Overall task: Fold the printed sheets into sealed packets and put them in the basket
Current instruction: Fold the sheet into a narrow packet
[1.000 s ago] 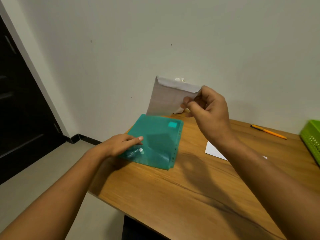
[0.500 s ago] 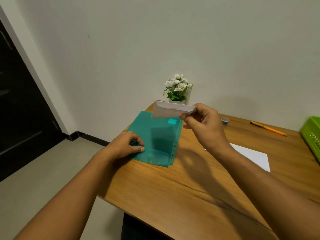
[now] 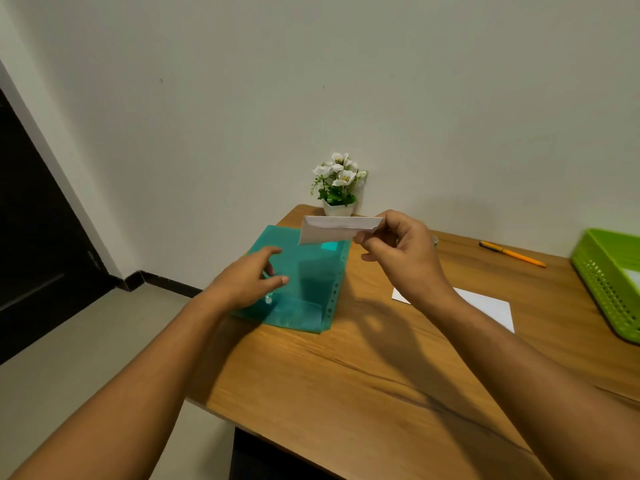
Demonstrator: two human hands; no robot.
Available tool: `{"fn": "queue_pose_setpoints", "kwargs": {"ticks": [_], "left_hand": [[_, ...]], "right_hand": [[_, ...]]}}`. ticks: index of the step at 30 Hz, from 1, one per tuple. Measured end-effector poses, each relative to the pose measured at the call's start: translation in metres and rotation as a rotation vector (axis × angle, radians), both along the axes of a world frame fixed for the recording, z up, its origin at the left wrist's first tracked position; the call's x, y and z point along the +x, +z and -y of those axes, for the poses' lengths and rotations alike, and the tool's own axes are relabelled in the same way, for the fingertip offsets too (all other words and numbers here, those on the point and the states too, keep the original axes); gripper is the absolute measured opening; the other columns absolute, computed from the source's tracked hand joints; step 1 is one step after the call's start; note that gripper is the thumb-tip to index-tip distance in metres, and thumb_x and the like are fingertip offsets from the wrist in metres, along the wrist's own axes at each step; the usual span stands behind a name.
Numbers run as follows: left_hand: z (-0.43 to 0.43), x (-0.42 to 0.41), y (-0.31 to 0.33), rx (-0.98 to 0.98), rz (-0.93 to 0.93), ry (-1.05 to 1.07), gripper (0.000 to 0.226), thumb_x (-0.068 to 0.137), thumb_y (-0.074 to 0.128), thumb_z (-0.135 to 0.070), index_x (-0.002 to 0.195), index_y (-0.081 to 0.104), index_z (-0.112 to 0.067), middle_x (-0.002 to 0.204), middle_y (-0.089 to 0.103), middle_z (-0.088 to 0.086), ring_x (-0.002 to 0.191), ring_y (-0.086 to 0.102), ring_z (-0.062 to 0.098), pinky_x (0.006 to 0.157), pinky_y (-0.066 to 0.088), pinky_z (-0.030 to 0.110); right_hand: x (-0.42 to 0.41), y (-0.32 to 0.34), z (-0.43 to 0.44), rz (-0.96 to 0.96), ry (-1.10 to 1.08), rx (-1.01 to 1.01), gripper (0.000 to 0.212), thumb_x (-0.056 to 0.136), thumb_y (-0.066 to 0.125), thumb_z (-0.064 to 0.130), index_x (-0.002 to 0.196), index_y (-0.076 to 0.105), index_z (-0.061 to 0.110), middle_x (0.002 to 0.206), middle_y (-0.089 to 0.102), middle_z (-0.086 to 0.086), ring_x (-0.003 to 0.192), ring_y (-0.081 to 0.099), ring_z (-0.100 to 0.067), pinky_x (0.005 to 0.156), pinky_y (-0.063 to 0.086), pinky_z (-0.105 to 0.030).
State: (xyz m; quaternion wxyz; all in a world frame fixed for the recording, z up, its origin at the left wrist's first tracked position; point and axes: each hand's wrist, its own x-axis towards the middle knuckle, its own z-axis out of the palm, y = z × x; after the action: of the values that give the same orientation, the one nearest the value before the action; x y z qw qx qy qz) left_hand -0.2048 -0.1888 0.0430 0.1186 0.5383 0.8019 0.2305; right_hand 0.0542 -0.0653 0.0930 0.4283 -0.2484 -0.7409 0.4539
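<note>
Risk: the white folded paper packet [image 3: 337, 230], pinched at one end only between thumb and curled fingers of the right hand [image 3: 398, 251], may slip or sag open (its seal cannot be judged). It hangs in the air over the translucent teal plastic folder [image 3: 311, 292], well apart from the green perforated plastic basket [image 3: 602, 285]. Over the folder, the left hand [image 3: 249, 278] holds nothing, its fingers spread and loosely bent.

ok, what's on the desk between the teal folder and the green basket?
Head view: a white sheet lies flat between teal folder and green basket, orange pen farther back.
</note>
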Motion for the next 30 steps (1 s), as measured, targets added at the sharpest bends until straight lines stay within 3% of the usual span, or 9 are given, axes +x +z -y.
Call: {"fn": "queue_pose_setpoints", "kwargs": {"ticks": [4,8,11,14,18,20,23,27,30], "left_hand": [[-0.027,0.042,0.016,0.299,0.223,-0.108,0.064,0.102,0.060,-0.033,0.158,0.029,-0.038,0.104,0.068,-0.003,0.090,0.070,0.012,0.081,0.060,0.034],[-0.059,0.080,0.026,0.516,0.432,-0.205,0.033,0.105,0.056,-0.024,0.137,0.060,-0.029,0.106,0.074,-0.004,0.088,0.072,0.018,0.078,0.058,0.033],[-0.080,0.098,0.022,0.576,0.457,-0.168,0.036,0.103,0.056,-0.010,0.131,0.069,-0.029,0.117,0.072,-0.007,0.094,0.071,0.014,0.082,0.061,0.037],[-0.098,0.111,0.010,0.572,0.411,-0.110,0.041,0.102,0.056,-0.010,0.133,0.067,-0.034,0.117,0.070,-0.014,0.102,0.067,0.008,0.089,0.060,0.041],[-0.114,0.131,-0.005,0.521,0.323,-0.070,0.040,0.104,0.055,-0.016,0.140,0.062,-0.033,0.125,0.067,-0.007,0.101,0.063,0.009,0.073,0.056,0.025],[-0.122,0.141,-0.013,0.485,0.293,-0.082,0.041,0.105,0.053,-0.017,0.142,0.060,-0.034,0.132,0.064,-0.005,0.102,0.060,0.007,0.077,0.055,0.024],[-0.130,0.154,-0.024,0.397,0.306,-0.106,0.043,0.107,0.050,-0.021,0.147,0.052,-0.037,0.139,0.057,-0.004,0.105,0.055,0.002,0.094,0.057,0.034],[-0.141,0.160,-0.030,0.288,-0.001,-0.059,0.056,0.102,0.057,-0.027,0.154,0.038,-0.036,0.138,0.058,0.001,0.114,0.057,0.016,0.094,0.056,0.043],[-0.139,0.175,-0.032,0.303,-0.116,-0.135,0.068,0.092,0.067,-0.032,0.152,0.034,-0.038,0.139,0.050,-0.004,0.117,0.051,0.013,0.095,0.054,0.039]], "right_hand": [[0.011,0.002,-0.010,-0.022,-0.015,-0.039,0.009,0.095,0.071,0.007,0.104,0.071,0.008,0.101,0.075,-0.004,0.100,0.072,-0.019,0.073,0.065,-0.036],[0.031,0.002,-0.018,-0.061,-0.037,-0.098,0.010,0.093,0.071,0.000,0.103,0.070,0.003,0.097,0.075,-0.008,0.096,0.073,-0.021,0.074,0.065,-0.035],[0.051,-0.002,-0.023,-0.145,-0.112,-0.180,0.018,0.093,0.067,-0.005,0.107,0.069,0.006,0.103,0.072,-0.004,0.093,0.074,-0.017,0.078,0.065,-0.039],[0.068,-0.006,-0.028,-0.288,-0.112,-0.453,0.020,0.099,0.064,0.003,0.118,0.064,0.007,0.116,0.072,-0.014,0.097,0.076,-0.024,0.083,0.064,-0.044],[0.087,-0.015,-0.030,-0.472,-0.004,-0.792,0.024,0.106,0.056,0.019,0.124,0.061,0.004,0.106,0.078,-0.016,0.096,0.078,-0.029,0.082,0.065,-0.044],[0.095,-0.023,-0.033,-0.464,-0.005,-0.818,0.031,0.102,0.064,0.016,0.130,0.060,0.004,0.108,0.078,-0.017,0.097,0.077,-0.029,0.077,0.066,-0.040],[0.102,-0.038,-0.041,-0.403,-0.146,-0.847,0.038,0.093,0.072,0.004,0.129,0.061,0.008,0.103,0.079,-0.014,0.090,0.078,-0.027,0.069,0.065,-0.034],[0.103,-0.057,-0.051,-0.334,-0.310,-0.890,0.036,0.092,0.073,0.001,0.124,0.062,0.010,0.101,0.078,-0.013,0.075,0.077,-0.019,0.059,0.063,-0.029],[0.102,-0.067,-0.061,-0.296,-0.365,-0.912,0.033,0.093,0.072,0.001,0.123,0.060,0.009,0.098,0.076,-0.013,0.073,0.077,-0.018,0.059,0.064,-0.028]]}}
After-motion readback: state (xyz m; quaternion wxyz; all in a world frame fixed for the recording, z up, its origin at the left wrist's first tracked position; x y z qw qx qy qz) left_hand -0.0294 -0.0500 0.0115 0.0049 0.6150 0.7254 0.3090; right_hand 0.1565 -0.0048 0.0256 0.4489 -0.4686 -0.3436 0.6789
